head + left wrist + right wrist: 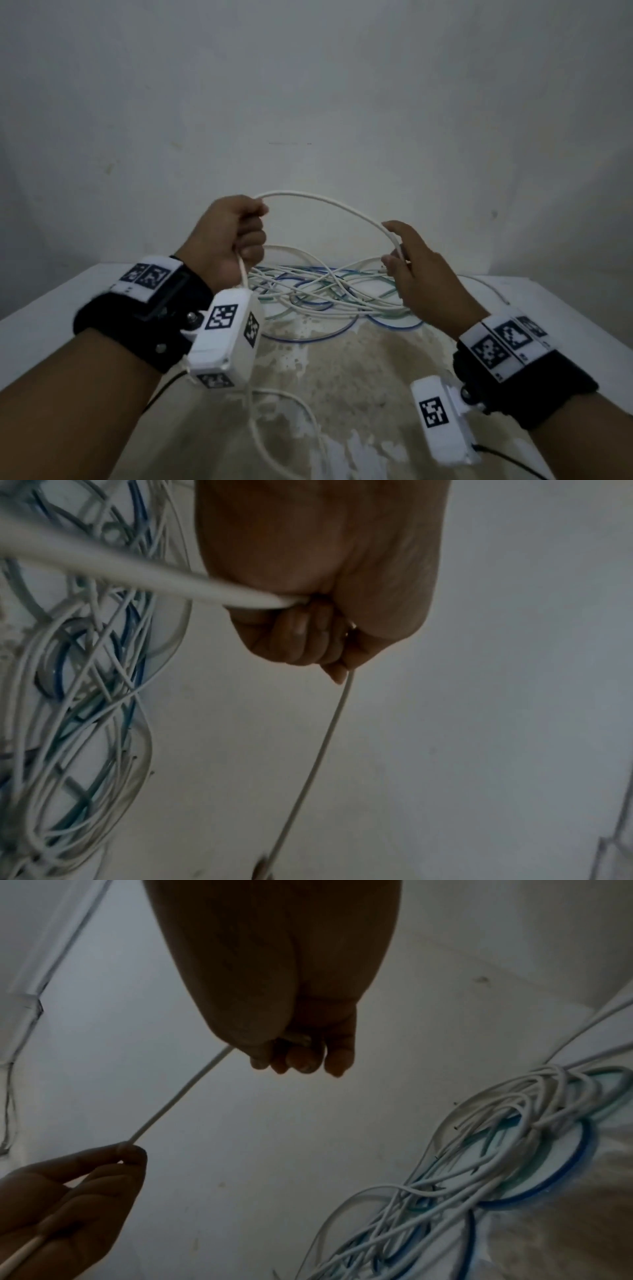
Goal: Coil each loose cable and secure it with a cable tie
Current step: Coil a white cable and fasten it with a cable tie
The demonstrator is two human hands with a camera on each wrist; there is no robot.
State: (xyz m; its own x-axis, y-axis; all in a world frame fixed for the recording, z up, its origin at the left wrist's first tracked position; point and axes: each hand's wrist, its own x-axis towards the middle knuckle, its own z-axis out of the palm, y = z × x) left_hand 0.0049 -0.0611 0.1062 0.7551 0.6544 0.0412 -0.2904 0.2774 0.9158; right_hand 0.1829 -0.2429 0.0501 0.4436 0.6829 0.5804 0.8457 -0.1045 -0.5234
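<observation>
So the white cable (329, 202) is up in the air, arcing between both hands above the table (51, 301). The left hand (233, 236) has it in a proper fist, fingers curled right round it, and you can see that clearly from the left wrist view too, where the cable (240, 596) goes in one side of the fist (318, 593) and comes out by the fingertips. From there a length drops down past the wrist camera and trails in a loose loop over the near part of the table. The right hand (414, 274) is at the other end of the arc, pinching the cable between thumb and fingers with the rest of the fingers fairly relaxed; from the right wrist view its fingertips (304, 1058) are curled in on something small at the cable's end, but it's too dark to say what. Behind and below the hands there's a messy pile of cables (325, 291) lying on the table, white ones tangled with blue and greenish ones, right up near the wall (308, 85). The tabletop is white at the edges with a big brownish stained patch (342, 377) in the middle. Both wrists have black straps with white marker blocks.
</observation>
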